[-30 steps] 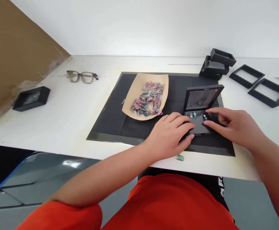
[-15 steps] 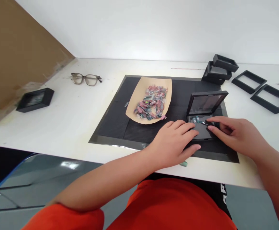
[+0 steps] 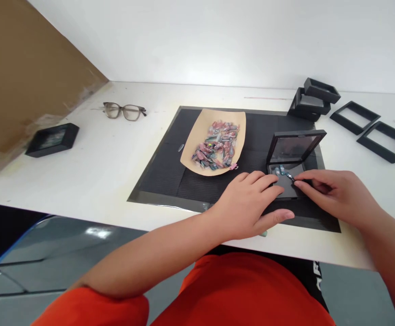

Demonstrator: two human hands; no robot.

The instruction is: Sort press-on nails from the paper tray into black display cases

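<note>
1. Left hand (image 3: 248, 206), ours: fingers loosely spread, fingertips at the near left of the case; we see no object gripped.
2. Right hand (image 3: 336, 194), ours: thumb and forefinger narrowed on one teal artificial nail (image 3: 289, 177), over the case floor.
3. Black hinged case (image 3: 299, 134): lid raised, on the black mat (image 3: 156, 174); we count further teal nails (image 3: 279, 170) inside, towards its back left.
4. Tan paper tray (image 3: 195, 131), left of the case: we find assorted artificial nails (image 3: 216, 147), heaped.

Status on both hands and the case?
Right hand: fingers on small dark piece in open black case. Left hand at case's near-left side. Left fingers partly hide case interior.
</note>
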